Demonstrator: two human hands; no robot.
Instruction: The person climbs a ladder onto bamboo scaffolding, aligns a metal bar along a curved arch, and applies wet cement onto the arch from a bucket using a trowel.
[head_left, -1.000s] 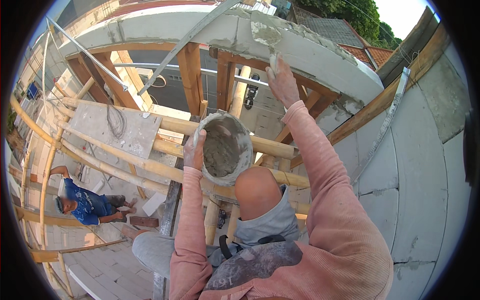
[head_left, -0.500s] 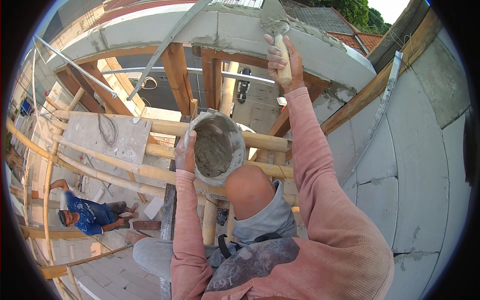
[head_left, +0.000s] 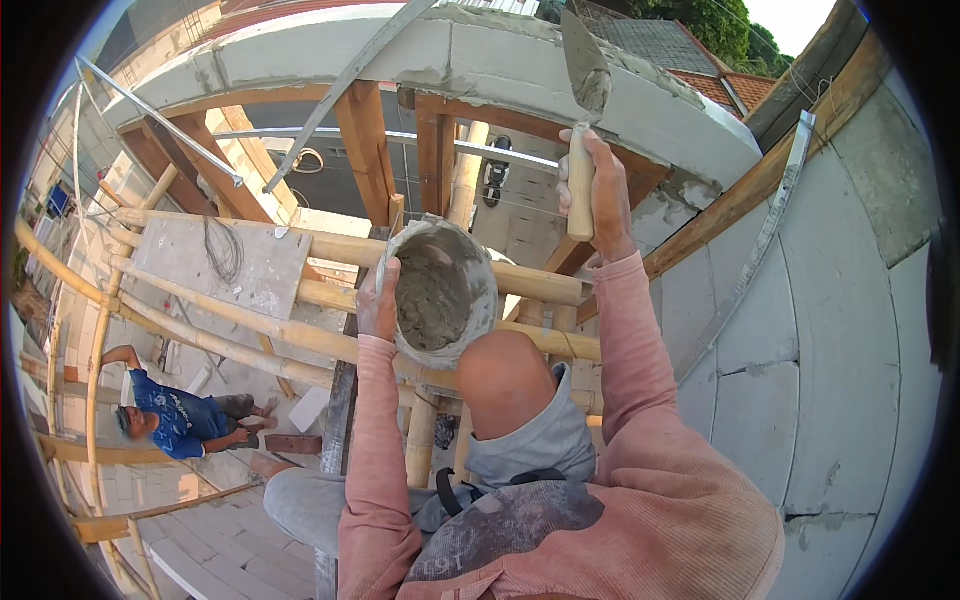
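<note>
My right hand (head_left: pixel 603 192) is wrapped round the pale wooden handle of a trowel (head_left: pixel 583 60). Its pointed metal blade stands upward in front of the block wall, with some grey mortar near the handle end. With my left hand (head_left: pixel 378 303) I grip the left rim of a mortar-crusted bucket (head_left: pixel 478 275), tilted so its mouth shows. Wet grey mortar (head_left: pixel 433 300) lies inside it. Beyond runs a wall of pale blocks (head_left: pixel 520 65), with fresh mortar along parts of its top.
Bamboo scaffold poles (head_left: pixel 250 310) cross below me, with a flat grey board (head_left: pixel 215 265) and coiled wire on them. A metal bar (head_left: pixel 345 90) slants over the wall. A block wall (head_left: pixel 840 330) rises at right. Below left is another person (head_left: pixel 185 415).
My right hand has drawn the trowel down and back from the wall top, so the blade now shows clear of the mortar there. My left hand keeps its grip on the bucket.
</note>
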